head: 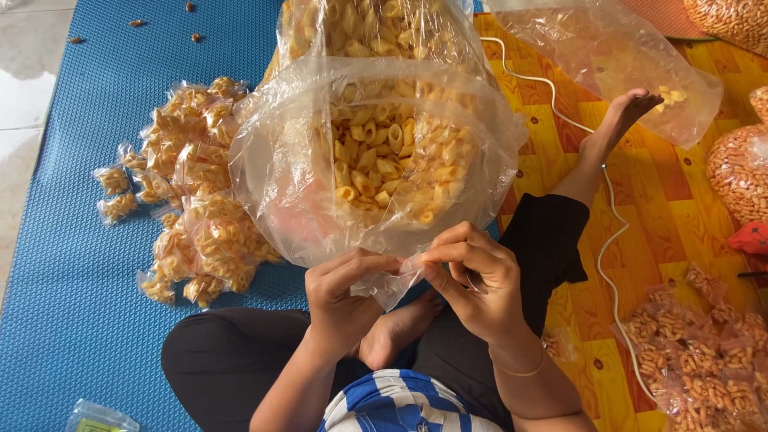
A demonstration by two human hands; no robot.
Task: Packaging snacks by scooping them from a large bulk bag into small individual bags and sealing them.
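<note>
I sit cross-legged on a mat behind a big clear plastic bag (pixel 272 184), open at the top and full of yellow tube-shaped snacks (pixel 392 164). My left hand (pixel 346 292) and my right hand (pixel 472 276) meet just below the bag's near rim. Between their fingertips they pinch a small clear plastic pouch (pixel 404 276), which looks empty. The pouch hangs in front of my bare foot (pixel 400 324).
A heap of small filled snack packets (pixel 188 192) lies on the blue mat (pixel 72 264) at left. More packets (pixel 696 352) sit at lower right on the yellow-orange mat (pixel 664 200). A white cord (pixel 612 216) crosses it. An almost empty clear bag (pixel 624 56) lies beyond my outstretched foot (pixel 628 112).
</note>
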